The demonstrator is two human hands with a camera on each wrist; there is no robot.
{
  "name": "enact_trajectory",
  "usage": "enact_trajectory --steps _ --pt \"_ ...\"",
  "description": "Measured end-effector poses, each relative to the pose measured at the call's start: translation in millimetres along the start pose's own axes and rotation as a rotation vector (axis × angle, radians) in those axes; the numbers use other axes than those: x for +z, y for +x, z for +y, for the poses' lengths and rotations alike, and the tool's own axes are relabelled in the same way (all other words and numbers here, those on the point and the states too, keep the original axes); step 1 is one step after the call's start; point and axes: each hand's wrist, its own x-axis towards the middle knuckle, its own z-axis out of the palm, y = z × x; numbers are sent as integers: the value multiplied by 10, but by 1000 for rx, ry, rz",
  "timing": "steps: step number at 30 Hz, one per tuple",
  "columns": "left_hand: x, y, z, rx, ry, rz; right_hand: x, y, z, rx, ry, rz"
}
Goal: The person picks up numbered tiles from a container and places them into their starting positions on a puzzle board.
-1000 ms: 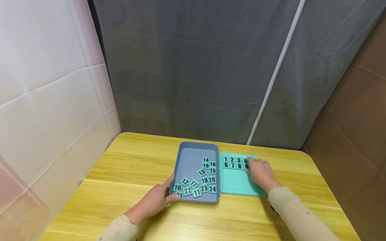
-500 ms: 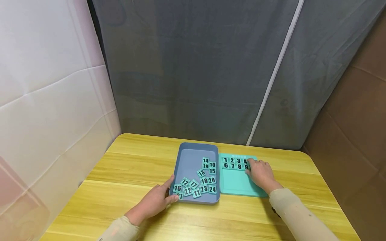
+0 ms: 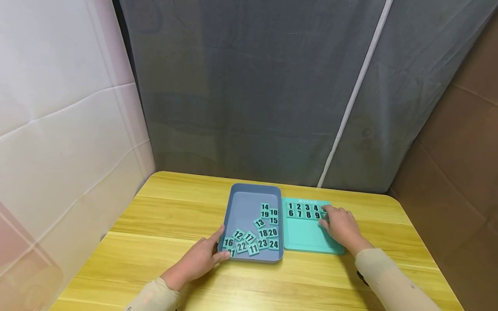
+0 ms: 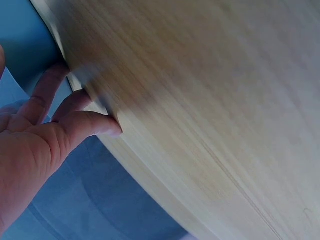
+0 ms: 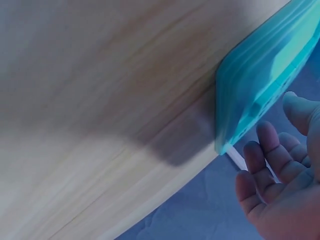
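Observation:
A blue-grey tray (image 3: pixel 247 205) holds loose teal number tiles, among them tile 24 (image 3: pixel 274 244) and tile 14 (image 3: pixel 265 206). My left hand (image 3: pixel 200 259) rests at its front-left corner, index finger along the left rim and thumb on the front rim. Beside the tray lies a teal board (image 3: pixel 307 236), where tiles 1 to 4 form the top row and 6 to 9 the row below. My right hand (image 3: pixel 344 226) is over the board's right side, index fingertip on the mostly covered tile 5. Thumb and fingers stand apart in the right wrist view.
The wooden table (image 3: pixel 175 198) carries both tray and board, side by side. A grey curtain (image 3: pixel 253 95) hangs behind its far edge. White panels (image 3: pixel 66 108) rise on the left and a brown panel (image 3: pixel 463 164) on the right.
My right hand has shifted slightly right, its thumb and index finger spreading, and part of tile 5 now shows beside tile 4. The left hand and tray stay in place.

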Motion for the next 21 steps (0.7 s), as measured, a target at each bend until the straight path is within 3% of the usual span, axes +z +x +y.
enact_trajectory --steps 21 --pt "0 3 -12 -12 2 -13 -61 -286 -143 -5 203 57"
